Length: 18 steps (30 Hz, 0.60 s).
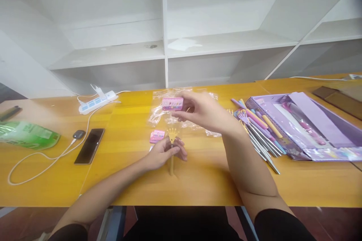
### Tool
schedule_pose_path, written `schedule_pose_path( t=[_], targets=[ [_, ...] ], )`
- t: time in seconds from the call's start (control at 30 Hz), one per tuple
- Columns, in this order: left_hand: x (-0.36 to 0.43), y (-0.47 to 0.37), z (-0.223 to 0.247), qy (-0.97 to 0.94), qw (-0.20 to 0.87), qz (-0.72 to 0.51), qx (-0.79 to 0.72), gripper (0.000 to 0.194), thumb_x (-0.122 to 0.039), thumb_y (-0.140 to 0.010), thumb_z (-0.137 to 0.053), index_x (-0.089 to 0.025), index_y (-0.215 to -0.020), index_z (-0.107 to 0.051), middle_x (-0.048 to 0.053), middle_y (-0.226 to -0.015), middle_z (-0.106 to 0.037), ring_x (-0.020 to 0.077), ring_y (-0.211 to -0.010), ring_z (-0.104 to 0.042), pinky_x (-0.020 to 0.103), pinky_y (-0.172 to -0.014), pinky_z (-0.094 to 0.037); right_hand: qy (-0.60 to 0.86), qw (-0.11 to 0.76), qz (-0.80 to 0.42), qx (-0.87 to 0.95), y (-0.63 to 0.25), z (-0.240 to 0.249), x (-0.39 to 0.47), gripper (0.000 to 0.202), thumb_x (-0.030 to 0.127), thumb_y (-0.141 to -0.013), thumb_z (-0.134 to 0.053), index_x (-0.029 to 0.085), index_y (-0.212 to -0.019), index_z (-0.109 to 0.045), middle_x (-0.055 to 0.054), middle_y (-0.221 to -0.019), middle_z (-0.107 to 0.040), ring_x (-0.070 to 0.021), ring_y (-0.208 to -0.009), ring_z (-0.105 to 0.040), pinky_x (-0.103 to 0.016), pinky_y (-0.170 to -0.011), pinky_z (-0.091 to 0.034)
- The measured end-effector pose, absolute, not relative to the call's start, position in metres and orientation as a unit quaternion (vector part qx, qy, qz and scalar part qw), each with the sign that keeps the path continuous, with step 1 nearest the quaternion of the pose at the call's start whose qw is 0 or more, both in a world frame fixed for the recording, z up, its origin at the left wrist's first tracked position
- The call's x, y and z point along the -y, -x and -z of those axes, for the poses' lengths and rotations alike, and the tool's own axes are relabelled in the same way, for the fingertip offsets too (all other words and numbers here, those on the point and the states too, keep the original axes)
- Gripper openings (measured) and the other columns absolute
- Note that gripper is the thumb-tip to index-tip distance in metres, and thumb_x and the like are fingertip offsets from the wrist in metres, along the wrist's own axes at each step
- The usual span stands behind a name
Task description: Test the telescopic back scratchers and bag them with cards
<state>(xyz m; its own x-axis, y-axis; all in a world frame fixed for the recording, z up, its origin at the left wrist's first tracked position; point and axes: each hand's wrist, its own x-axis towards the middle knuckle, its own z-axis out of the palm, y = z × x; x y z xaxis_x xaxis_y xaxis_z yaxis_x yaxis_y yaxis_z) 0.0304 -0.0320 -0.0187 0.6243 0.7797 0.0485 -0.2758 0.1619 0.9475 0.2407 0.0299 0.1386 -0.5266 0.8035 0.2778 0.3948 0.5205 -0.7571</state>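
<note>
My left hand (pixel 164 153) is closed round a yellow back scratcher (pixel 172 134) with a claw-shaped head, held upright over the table. Its yellow handle shows below my fingers. Above it, my right hand (pixel 200 109) pinches a small pink printed card (pixel 172 104) between thumb and fingers, apart from the scratcher. A small stack of similar pink cards (pixel 157 136) lies on the table just beyond my left hand. Behind my right hand are crumpled clear plastic bags (pixel 158 111), partly covered by it.
Several back scratchers (pixel 261 128) with metal rods and coloured handles lie at the right, beside a purple box (pixel 291 101). On the left are a phone (pixel 89 146), a white power strip (pixel 97 102), a looping cable and a green bag (pixel 28 135). White shelves (pixel 165 58) stand behind.
</note>
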Motion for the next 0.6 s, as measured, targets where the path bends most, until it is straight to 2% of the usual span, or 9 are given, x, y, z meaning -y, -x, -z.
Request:
schedule_pose_path(
  t=[0.1,0.2,0.27,0.4,0.6],
  targets=[
    [0.016,-0.036,0.003,-0.576,0.678,-0.391,-0.237,0.030,-0.045,-0.105,-0.070,-0.017,-0.111,-0.062,0.010,-0.102,-0.079,0.0226,-0.094,-0.079,0.044,-0.097,-0.061,0.343,0.396,-0.320,0.789,-0.246,-0.148,-0.014,0.023,0.044,-0.099,-0.075,0.022,-0.104,-0.069,0.000,-0.087,-0.075,-0.0157,-0.077,-0.072,-0.030,-0.070,-0.056],
    [0.010,-0.039,0.002,-0.619,0.632,-0.387,-0.261,0.031,-0.048,-0.107,-0.066,-0.018,-0.113,-0.064,0.012,-0.106,-0.081,0.0243,-0.101,-0.079,0.047,-0.102,-0.057,0.340,0.426,-0.280,0.790,-0.251,-0.153,0.000,0.026,0.045,-0.099,-0.076,0.022,-0.094,-0.067,0.000,-0.082,-0.073,-0.0142,-0.075,-0.071,-0.027,-0.068,-0.058],
    [0.010,-0.041,0.006,-0.641,0.605,-0.375,-0.288,0.033,-0.051,-0.106,-0.066,-0.018,-0.113,-0.066,0.012,-0.106,-0.082,0.0252,-0.105,-0.077,0.045,-0.100,-0.056,0.337,0.426,-0.253,0.800,-0.254,-0.156,0.007,0.026,0.046,-0.101,-0.074,0.022,-0.092,-0.068,-0.001,-0.087,-0.074,-0.0141,-0.078,-0.071,-0.027,-0.069,-0.058],
    [0.014,-0.044,0.015,-0.662,0.583,-0.357,-0.308,0.037,-0.056,-0.105,-0.066,-0.019,-0.106,-0.068,0.012,-0.106,-0.083,0.0245,-0.104,-0.076,0.040,-0.095,-0.056,0.332,0.401,-0.230,0.822,-0.257,-0.162,0.016,0.020,0.040,-0.106,-0.066,0.023,-0.101,-0.075,-0.003,-0.100,-0.079,-0.0153,-0.088,-0.073,-0.027,-0.074,-0.059],
    [0.018,-0.045,0.019,-0.685,0.580,-0.312,-0.312,0.038,-0.053,-0.105,-0.065,-0.017,-0.104,-0.072,0.013,-0.105,-0.083,0.0224,-0.096,-0.074,0.037,-0.089,-0.055,0.315,0.419,-0.226,0.821,-0.258,-0.164,0.020,0.019,0.035,-0.108,-0.064,0.023,-0.099,-0.075,-0.001,-0.096,-0.078,-0.0132,-0.088,-0.073,-0.025,-0.075,-0.058]
  ],
)
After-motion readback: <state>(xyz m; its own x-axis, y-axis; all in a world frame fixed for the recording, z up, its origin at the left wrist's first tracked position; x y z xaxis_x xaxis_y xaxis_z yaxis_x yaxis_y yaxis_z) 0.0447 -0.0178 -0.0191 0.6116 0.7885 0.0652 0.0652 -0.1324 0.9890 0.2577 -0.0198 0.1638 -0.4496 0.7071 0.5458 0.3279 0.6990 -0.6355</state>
